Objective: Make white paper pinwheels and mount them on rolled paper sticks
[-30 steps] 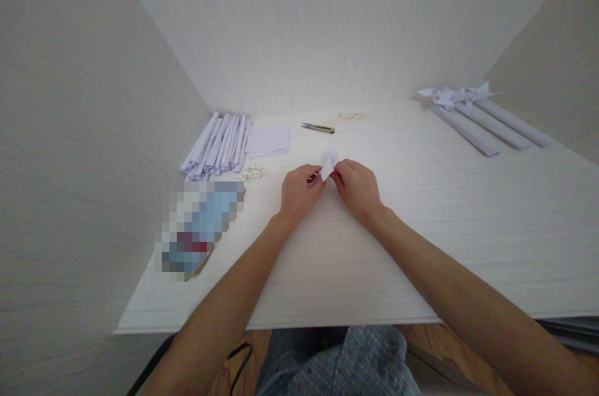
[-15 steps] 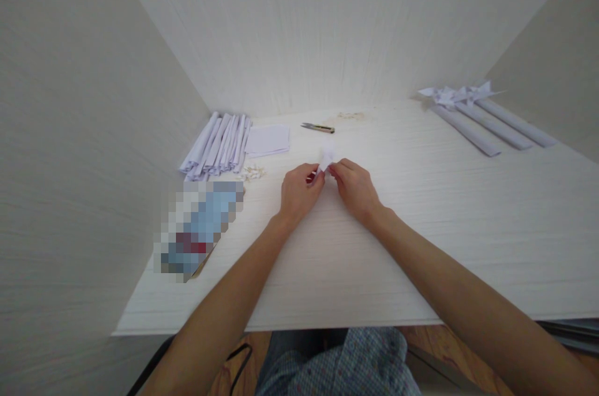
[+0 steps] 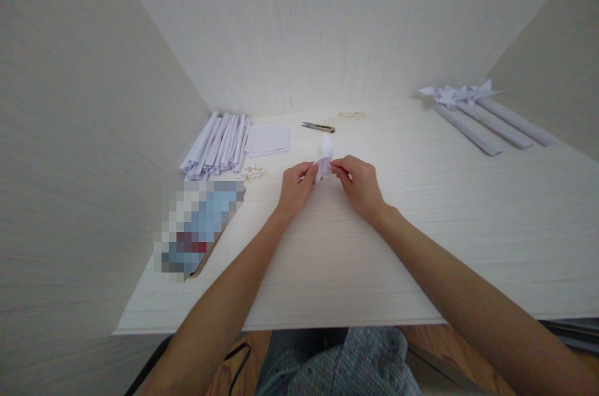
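Observation:
Between my hands, over the middle of the white table, is a small folded piece of white paper [image 3: 327,148] with one rounded flap pointing away from me. My left hand [image 3: 296,185] pinches its left side between thumb and fingers. On the other side, my right hand [image 3: 359,184] has its thumb and fingertips closed on the paper's right edge. A pair of thread snips [image 3: 318,127] lies just beyond the paper. Left of them rests a stack of flat white paper sheets [image 3: 267,140].
Rolled paper tubes [image 3: 219,143] lie bundled at the left, near small pale bits [image 3: 253,172]. A phone with a blurred screen [image 3: 206,227] is closer to me. Three paper tubes with folded pinwheel-like tops [image 3: 491,125] lie far right. Walls [image 3: 299,28] enclose the table.
The folded paper has turned and its flap has opened out wider. My right hand has shifted slightly right, and my left hand's fingers have moved along the paper.

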`<state>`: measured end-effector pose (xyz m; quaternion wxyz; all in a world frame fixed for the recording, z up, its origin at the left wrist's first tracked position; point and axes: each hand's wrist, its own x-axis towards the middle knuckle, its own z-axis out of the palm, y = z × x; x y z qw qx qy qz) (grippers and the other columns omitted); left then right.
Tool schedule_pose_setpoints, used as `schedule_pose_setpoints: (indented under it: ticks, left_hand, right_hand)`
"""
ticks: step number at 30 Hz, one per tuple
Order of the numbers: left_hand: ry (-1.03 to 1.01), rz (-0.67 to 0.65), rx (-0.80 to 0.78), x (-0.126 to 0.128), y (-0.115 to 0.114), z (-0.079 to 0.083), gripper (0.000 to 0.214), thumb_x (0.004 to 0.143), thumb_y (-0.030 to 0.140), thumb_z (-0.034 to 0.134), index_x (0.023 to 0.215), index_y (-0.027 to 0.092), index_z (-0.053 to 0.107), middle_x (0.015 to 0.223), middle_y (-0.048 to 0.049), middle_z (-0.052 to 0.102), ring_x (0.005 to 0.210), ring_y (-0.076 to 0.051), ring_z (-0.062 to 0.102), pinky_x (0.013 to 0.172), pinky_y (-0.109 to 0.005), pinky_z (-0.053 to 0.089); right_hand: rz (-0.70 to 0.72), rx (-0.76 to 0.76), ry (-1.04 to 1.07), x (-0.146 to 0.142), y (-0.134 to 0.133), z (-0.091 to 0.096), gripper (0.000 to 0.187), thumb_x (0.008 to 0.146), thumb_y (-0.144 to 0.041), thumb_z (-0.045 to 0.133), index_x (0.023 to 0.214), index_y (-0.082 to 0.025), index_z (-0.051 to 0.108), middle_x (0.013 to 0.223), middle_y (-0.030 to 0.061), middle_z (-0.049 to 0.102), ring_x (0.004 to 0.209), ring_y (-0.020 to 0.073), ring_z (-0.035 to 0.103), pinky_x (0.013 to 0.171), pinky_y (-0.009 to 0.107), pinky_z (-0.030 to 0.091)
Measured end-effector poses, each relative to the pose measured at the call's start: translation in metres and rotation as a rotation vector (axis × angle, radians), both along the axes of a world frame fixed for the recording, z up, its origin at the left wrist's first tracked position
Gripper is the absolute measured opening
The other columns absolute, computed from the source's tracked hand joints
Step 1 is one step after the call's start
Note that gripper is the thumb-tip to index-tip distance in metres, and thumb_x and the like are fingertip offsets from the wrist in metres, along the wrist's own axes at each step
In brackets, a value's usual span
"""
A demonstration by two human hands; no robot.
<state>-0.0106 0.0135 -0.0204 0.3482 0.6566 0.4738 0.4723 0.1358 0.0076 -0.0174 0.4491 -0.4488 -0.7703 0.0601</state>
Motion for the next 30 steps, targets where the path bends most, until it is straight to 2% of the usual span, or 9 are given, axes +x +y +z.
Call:
schedule_pose_setpoints:
  ticks: [4, 9, 13, 21, 30]
  left_hand:
    - [-0.026, 0.002, -0.026, 0.0002, -0.0002, 0.0004, 0.032, 0.077, 0.037, 0.044, 0.066, 0.014, 0.062, 0.061, -0.0011, 0.056, 0.060, -0.012, 0.053, 0.057, -0.023, 0.045]
    - [-0.078, -0.001, -0.056, 0.0009, -0.0009, 0.0024, 0.030, 0.076, 0.037, 0.045, 0.066, 0.014, 0.063, 0.061, -0.0013, 0.058, 0.058, -0.010, 0.053, 0.056, -0.022, 0.045]
    - [-0.126, -0.012, -0.099, 0.0015, -0.0018, 0.0038, 0.029, 0.075, 0.036, 0.046, 0.067, 0.014, 0.063, 0.064, -0.0018, 0.060, 0.057, -0.009, 0.054, 0.056, -0.021, 0.046]
    - [-0.119, 0.003, -0.105, 0.0017, -0.0017, 0.0038, 0.028, 0.075, 0.035, 0.046, 0.067, 0.014, 0.064, 0.062, -0.0014, 0.061, 0.056, -0.009, 0.055, 0.057, -0.022, 0.048]
    - [-0.085, 0.031, -0.074, 0.0015, -0.0014, 0.0018, 0.029, 0.075, 0.034, 0.045, 0.062, 0.014, 0.061, 0.057, -0.0001, 0.058, 0.057, -0.011, 0.054, 0.058, -0.024, 0.048]
  right_hand:
    - [0.010, -0.025, 0.099, 0.0004, 0.0021, 0.0006, 0.012, 0.076, -0.020, 0.054, 0.071, -0.017, 0.064, 0.069, 0.0040, 0.065, 0.062, 0.0141, 0.057, 0.060, 0.027, 0.046]
    - [0.046, -0.203, 0.296, 0.0002, 0.0043, 0.0013, 0.006, 0.070, -0.022, 0.061, 0.070, -0.018, 0.065, 0.069, 0.0034, 0.066, 0.060, 0.0132, 0.059, 0.056, 0.026, 0.048]
    - [0.097, -0.279, 0.343, 0.0007, 0.0058, 0.0001, 0.008, 0.067, -0.022, 0.063, 0.072, -0.017, 0.066, 0.071, 0.0035, 0.068, 0.061, 0.0130, 0.060, 0.056, 0.026, 0.049]
    - [0.140, -0.264, 0.322, 0.0023, 0.0064, -0.0004, 0.010, 0.067, -0.025, 0.064, 0.073, -0.018, 0.066, 0.071, 0.0035, 0.067, 0.061, 0.0131, 0.060, 0.057, 0.027, 0.048]
    - [0.104, -0.267, 0.340, 0.0015, 0.0046, 0.0026, 0.011, 0.067, -0.028, 0.063, 0.065, -0.017, 0.062, 0.064, 0.0020, 0.065, 0.056, 0.0118, 0.057, 0.054, 0.026, 0.046]
